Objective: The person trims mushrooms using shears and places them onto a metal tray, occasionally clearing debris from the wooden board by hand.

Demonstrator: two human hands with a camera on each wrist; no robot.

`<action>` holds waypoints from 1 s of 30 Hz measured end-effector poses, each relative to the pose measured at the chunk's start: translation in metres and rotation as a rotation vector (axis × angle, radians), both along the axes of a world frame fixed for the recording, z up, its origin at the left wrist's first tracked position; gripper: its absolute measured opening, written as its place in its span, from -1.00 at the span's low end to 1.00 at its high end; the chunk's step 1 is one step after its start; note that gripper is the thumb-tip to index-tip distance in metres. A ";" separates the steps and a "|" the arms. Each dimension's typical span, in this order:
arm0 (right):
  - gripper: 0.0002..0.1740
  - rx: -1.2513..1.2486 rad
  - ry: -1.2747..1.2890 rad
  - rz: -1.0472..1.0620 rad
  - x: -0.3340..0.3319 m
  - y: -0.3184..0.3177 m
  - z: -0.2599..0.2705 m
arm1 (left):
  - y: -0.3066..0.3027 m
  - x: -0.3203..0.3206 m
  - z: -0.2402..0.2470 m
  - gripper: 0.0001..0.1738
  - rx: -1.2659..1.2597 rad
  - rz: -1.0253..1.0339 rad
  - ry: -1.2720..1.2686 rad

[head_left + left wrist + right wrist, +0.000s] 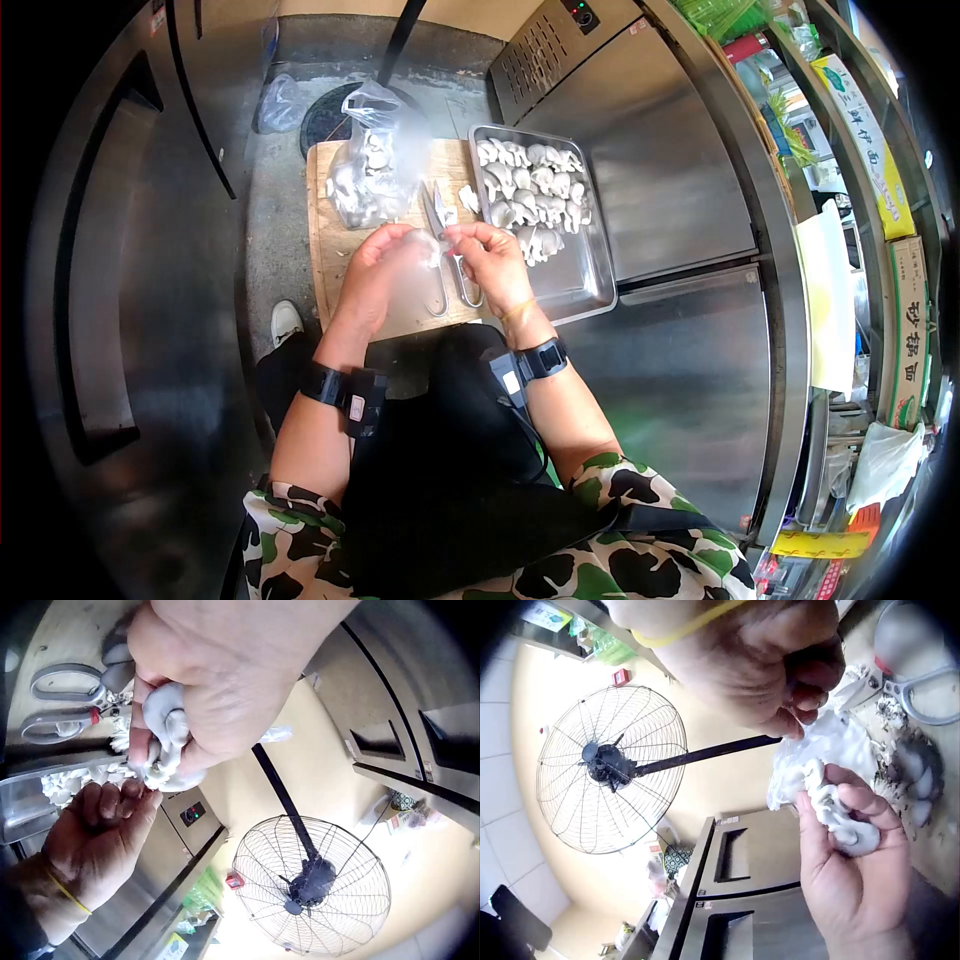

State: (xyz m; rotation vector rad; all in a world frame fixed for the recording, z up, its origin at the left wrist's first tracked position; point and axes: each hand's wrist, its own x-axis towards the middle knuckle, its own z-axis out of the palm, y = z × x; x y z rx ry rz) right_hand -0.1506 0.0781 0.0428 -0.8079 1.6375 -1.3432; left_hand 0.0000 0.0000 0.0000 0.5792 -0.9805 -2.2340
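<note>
My left hand (375, 275) holds a small cluster of pale grey oyster mushrooms (829, 806) between thumb and fingers, caps toward the palm. Close to the stem end is my right hand (495, 262), its fingers curled inward and fingertips drawn together. In the left wrist view those fingertips overlap the stem end; in the right wrist view they lie a little above it, with nothing visible between them. Under both hands, a pair of scissors (433, 208) lies on a wooden cutting board (326, 265). Beside its handles are dark mushroom caps and pale stem scraps (889, 712).
A clear plastic bag (372, 170) of mushrooms stands on the board's far side. To the right, a metal tray (590, 290) holds rows of mushrooms. Steel cabinets (660, 150) rise on the right, and another steel unit (200, 300) on the left. A standing fan (311, 885) shows behind.
</note>
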 end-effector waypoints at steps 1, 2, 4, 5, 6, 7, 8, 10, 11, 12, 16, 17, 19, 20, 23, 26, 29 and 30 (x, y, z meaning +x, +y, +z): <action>-0.80 -0.003 0.043 0.009 0.003 0.000 0.005 | 0.001 0.000 0.001 -0.74 -0.015 0.003 0.000; -0.80 -0.006 0.086 0.018 0.006 0.001 0.007 | 0.001 -0.001 0.002 -0.76 -0.030 0.006 0.000; -0.81 -0.009 0.105 0.067 0.013 0.004 0.010 | 0.008 0.002 0.007 -0.76 -0.083 0.015 -0.053; -0.81 -0.021 0.115 0.092 0.016 0.004 0.011 | 0.008 0.002 0.009 -0.76 -0.119 0.020 -0.080; -0.80 -0.008 0.047 0.067 0.018 0.004 0.013 | 0.008 0.003 0.009 -0.75 -0.146 0.026 -0.084; -0.79 0.006 -0.013 0.043 0.018 0.005 0.017 | 0.009 0.001 0.008 -0.74 -0.171 0.035 -0.081; -0.79 0.016 -0.078 0.021 0.018 0.004 0.018 | 0.009 0.001 0.007 -0.73 -0.200 0.044 -0.083; -0.77 0.014 -0.029 0.053 0.020 0.003 0.017 | 0.007 0.000 0.008 -0.70 -0.263 0.097 -0.104; -0.76 0.014 -0.003 0.066 0.020 0.004 0.016 | 0.007 -0.001 0.008 -0.69 -0.292 0.121 -0.113; -0.78 -0.041 0.090 0.096 0.020 0.003 0.009 | 0.009 -0.002 0.009 -0.68 -0.311 0.129 -0.134; -0.81 -0.105 -0.073 -0.043 0.012 0.005 -0.001 | 0.010 -0.004 0.009 -0.66 -0.319 0.126 -0.208; -0.82 -0.147 -0.259 -0.081 0.007 0.004 -0.001 | 0.008 -0.003 0.008 -0.66 -0.302 0.119 -0.225; -0.82 -0.183 -0.432 -0.128 0.007 0.004 0.003 | 0.006 -0.003 0.002 -0.68 -0.241 0.081 -0.207; -0.82 -0.178 -0.416 -0.138 0.010 0.004 0.005 | 0.006 -0.004 0.000 -0.69 -0.210 0.059 -0.198; -0.82 -0.178 -0.293 -0.102 0.013 0.004 0.003 | 0.009 -0.007 0.005 -0.72 -0.148 -0.007 -0.140; -0.83 -0.135 -0.156 -0.049 0.019 0.008 0.001 | 0.009 -0.007 -0.003 -0.73 -0.114 0.010 -0.122; -0.82 -0.184 0.163 -0.055 0.029 0.006 -0.004 | 0.008 -0.007 -0.004 -0.76 -0.112 0.026 -0.189; -0.83 -0.193 0.223 -0.063 0.030 0.007 -0.006 | 0.008 -0.007 -0.004 -0.77 -0.116 0.019 -0.183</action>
